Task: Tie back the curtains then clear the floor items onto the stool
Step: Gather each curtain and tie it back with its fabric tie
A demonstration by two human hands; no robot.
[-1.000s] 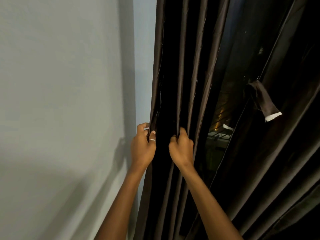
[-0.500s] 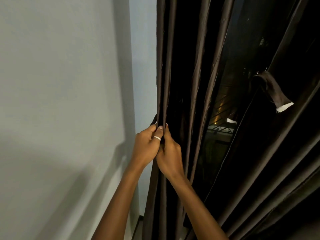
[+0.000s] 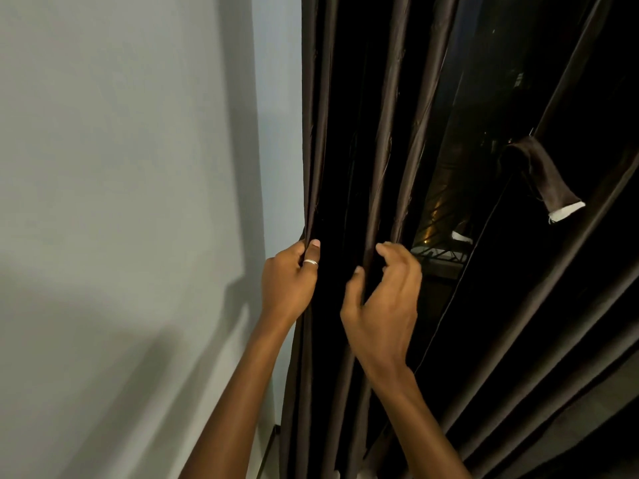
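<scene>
Head view: L hand point(image 3: 289, 279) grips curtain point(image 3: 320, 133) edge. R hand point(image 3: 382, 300) half-open, empty; next fold point(image 3: 378, 174) runs 12–6, just at its 12.

The one camera is riding on the person's head and looking forward from their own eye line, facing the corner where the pale wall point(image 3: 121, 202) is meeting the dark curtain point(image 3: 383, 133). It is sitting near the cloth. Both forearms are entering from the bottom edge, with the left hand point(image 3: 288, 281) and right hand point(image 3: 380, 302) landing just below the middle of the frame. The wall is filling the left half, the curtain the right. The wide lens is leaning the folds outward, and a strip of night window point(image 3: 446, 188) is showing between the drapes.
</scene>
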